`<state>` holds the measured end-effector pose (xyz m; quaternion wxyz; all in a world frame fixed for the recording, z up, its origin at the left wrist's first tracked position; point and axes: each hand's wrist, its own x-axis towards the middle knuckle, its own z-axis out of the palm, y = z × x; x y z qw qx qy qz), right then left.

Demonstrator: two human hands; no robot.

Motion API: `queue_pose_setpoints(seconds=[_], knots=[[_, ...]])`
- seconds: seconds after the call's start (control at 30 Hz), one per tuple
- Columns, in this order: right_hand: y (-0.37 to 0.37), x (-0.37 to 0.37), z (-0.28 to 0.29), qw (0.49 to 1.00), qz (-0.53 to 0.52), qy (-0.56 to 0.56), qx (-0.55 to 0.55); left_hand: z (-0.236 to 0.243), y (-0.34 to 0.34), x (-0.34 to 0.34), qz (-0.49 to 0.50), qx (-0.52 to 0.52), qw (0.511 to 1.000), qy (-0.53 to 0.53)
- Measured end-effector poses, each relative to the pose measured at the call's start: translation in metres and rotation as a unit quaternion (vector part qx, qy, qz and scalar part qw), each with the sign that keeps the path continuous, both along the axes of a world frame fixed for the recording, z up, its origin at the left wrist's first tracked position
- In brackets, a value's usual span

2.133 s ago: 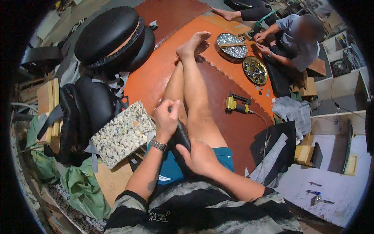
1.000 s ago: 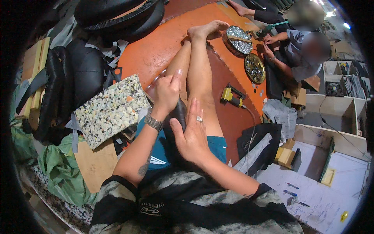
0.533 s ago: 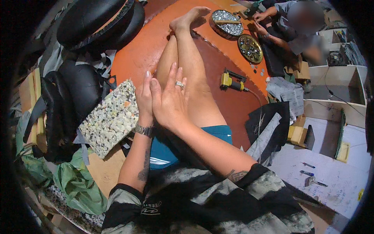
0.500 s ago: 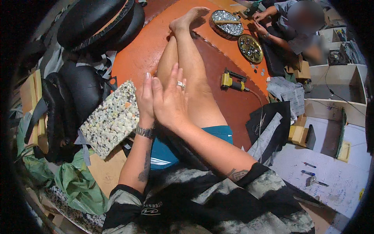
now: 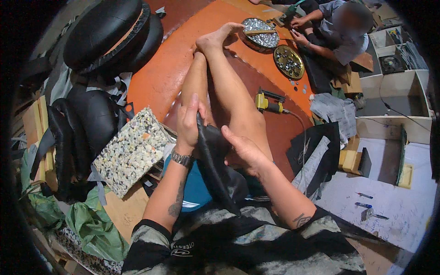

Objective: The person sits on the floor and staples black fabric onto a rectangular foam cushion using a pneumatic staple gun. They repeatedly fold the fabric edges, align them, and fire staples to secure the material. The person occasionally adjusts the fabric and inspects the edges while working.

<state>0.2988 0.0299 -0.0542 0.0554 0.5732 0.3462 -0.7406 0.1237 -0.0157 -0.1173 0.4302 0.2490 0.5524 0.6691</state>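
My left hand (image 5: pixel 189 123) grips the far edge of a black, floppy piece of leather-like sheet (image 5: pixel 214 168), fingers curled around its top; my right hand (image 5: pixel 244 147) presses flat against its right side, fingers touching it but not clenched. The sheet lies over my lap, between my 2 hands, draped along my outstretched bare legs (image 5: pixel 229 87) on the orange floor mat (image 5: pixel 160 78). Left of my left hand sits a speckled block of rebonded foam (image 5: pixel 130 151). Right of my legs lies a yellow and black power tool (image 5: pixel 270 103). Farther off, another person (image 5: pixel 330 27) sits beside 2 round trays of small metal pieces (image 5: pixel 288 62)
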Motion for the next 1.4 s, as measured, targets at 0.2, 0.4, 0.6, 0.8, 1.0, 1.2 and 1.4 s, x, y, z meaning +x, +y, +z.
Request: queue_pose_setpoints(seconds=[0.2, 0.4, 0.6, 0.8, 1.0, 1.2, 1.4], knots=[[0.009, -0.019, -0.018, 0.981, -0.163, 0.096, 0.034, 0.007, 0.006, 0.009, -0.005, 0.029, 0.999, 0.04], [0.018, -0.047, -0.079, 0.916, -0.049, -0.027, 0.398, -0.002, 0.005, 0.002, -0.005, -0.003, 0.999, 0.042], [0.018, -0.052, -0.094, 0.928, 0.031, -0.033, 0.369, -0.009, -0.004, -0.018, -0.057, 0.059, 0.996, 0.046], [0.013, -0.056, -0.107, 0.933, 0.09, -0.003, 0.347, -0.01, 0.002, -0.026, -0.166, 0.031, 0.97, 0.174], [-0.003, -0.062, -0.113, 0.968, -0.015, 0.05, 0.245, -0.022, 0.028, -0.035, -0.226, 0.008, 0.969, 0.094], [0.01, -0.029, -0.071, 0.923, 0.066, -0.017, 0.378, 0.0, 0.04, -0.034, -0.189, -0.039, 0.977, 0.092], [0.009, 0.014, -0.009, 0.986, -0.039, 0.125, 0.105, 0.049, 0.007, -0.02, 0.017, 0.003, 0.984, 0.177]])
